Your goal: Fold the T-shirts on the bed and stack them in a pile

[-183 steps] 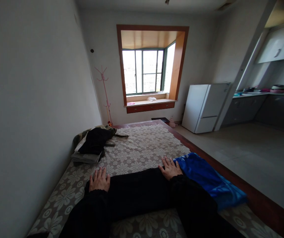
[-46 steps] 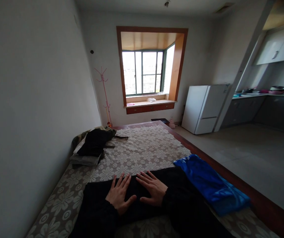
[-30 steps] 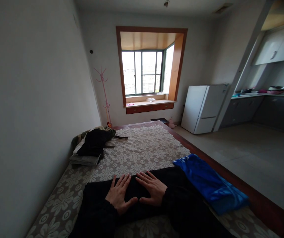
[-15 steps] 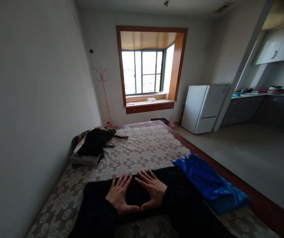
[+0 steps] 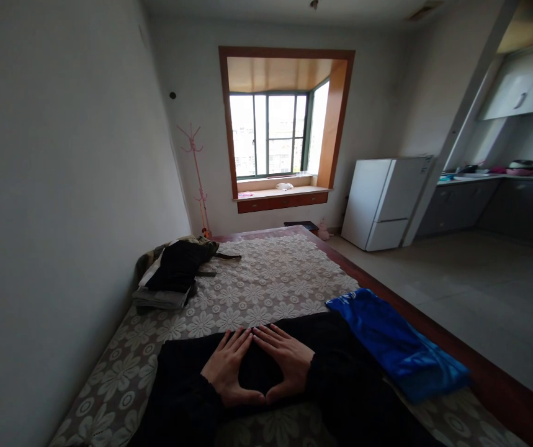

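Note:
A black piece of clothing (image 5: 259, 366) lies spread flat across the table, its exact kind unclear in the dark cloth. My left hand (image 5: 229, 367) rests palm down on it, fingers stretched out and pointing away from me. My right hand (image 5: 286, 361) lies flat on the same cloth, mirrored, with its fingers extended. The two thumbs almost touch, and so do the index fingertips, leaving a gap where the black fabric shows. Right of the cloth lies a folded blue garment (image 5: 396, 344). Dark sleeves cover both my wrists and hide part of the cloth.
A floral lace cloth (image 5: 266, 288) covers the red-brown surface (image 5: 368, 273). Folded clothes (image 5: 173, 270) with a dark strap sit at the left by the wall. Beyond stand a pink coat rack (image 5: 196, 167), a window (image 5: 268, 136) and a white fridge (image 5: 378, 205).
Both hands have drawn slightly closer together, and their index fingertips now nearly meet. The fingers of each hand are less spread. The view has shifted a little.

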Action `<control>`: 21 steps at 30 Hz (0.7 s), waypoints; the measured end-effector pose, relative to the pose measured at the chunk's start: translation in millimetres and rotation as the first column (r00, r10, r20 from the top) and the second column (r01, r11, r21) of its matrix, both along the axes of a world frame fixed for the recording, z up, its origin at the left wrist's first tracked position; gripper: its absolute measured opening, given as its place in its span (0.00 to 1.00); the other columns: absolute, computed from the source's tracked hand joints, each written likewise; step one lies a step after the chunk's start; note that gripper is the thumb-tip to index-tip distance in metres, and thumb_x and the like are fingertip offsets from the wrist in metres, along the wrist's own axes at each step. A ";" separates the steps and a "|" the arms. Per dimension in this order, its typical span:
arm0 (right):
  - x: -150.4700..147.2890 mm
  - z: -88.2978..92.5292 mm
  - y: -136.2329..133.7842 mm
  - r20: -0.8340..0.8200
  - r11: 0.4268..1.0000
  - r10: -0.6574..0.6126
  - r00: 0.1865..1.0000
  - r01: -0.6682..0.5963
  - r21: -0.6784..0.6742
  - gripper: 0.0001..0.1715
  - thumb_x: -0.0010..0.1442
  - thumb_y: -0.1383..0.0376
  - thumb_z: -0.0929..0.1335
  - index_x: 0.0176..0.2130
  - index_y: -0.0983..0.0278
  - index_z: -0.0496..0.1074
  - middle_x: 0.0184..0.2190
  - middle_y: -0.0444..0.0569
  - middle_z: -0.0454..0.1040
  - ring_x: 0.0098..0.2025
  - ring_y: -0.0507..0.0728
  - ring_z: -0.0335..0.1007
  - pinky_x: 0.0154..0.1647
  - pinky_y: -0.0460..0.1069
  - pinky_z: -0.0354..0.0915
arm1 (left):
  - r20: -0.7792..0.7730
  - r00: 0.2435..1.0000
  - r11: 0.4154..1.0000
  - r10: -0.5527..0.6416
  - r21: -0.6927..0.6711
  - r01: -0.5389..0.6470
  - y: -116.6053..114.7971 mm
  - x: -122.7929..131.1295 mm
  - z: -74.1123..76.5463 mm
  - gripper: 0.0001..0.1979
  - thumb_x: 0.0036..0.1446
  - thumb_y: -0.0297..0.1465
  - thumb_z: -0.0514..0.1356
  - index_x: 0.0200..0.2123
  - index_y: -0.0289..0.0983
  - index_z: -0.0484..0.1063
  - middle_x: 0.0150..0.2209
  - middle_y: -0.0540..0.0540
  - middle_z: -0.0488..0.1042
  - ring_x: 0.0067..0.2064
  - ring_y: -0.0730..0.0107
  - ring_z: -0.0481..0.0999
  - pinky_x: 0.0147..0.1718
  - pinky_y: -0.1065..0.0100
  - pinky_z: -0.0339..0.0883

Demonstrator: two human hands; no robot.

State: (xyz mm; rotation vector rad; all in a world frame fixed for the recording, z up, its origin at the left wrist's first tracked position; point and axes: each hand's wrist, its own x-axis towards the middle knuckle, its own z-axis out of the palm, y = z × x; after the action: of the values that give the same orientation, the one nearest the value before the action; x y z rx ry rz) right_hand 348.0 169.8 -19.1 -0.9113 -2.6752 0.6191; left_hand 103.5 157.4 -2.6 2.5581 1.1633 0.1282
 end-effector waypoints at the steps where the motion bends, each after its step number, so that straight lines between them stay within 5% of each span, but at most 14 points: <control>1: -0.3 -0.1 -0.4 0.002 1.000 -0.002 1.000 0.002 0.000 0.73 0.46 0.33 0.70 0.73 0.65 0.41 0.73 0.57 0.44 0.73 0.68 0.36 0.73 0.63 0.32 | 0.000 1.000 1.000 0.001 -0.001 -0.001 -0.8 0.4 1.2 0.64 0.42 0.67 0.58 0.72 0.37 0.44 0.73 0.40 0.45 0.73 0.48 0.40 0.70 0.46 0.36; 21: -4.1 7.6 -6.8 -0.022 0.999 0.003 1.000 -0.003 -0.039 0.75 0.46 0.32 0.70 0.73 0.67 0.40 0.73 0.58 0.43 0.73 0.69 0.36 0.73 0.63 0.31 | 0.025 0.999 1.000 -0.026 0.009 0.026 -1.8 2.3 -1.9 0.68 0.38 0.68 0.60 0.72 0.34 0.43 0.73 0.36 0.43 0.73 0.44 0.42 0.70 0.45 0.40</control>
State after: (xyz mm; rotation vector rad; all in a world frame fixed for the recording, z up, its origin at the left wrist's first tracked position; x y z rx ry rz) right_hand 343.8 163.0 -11.5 -0.9055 -2.6546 0.6800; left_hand 105.9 155.6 -4.5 2.5706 1.1219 0.1587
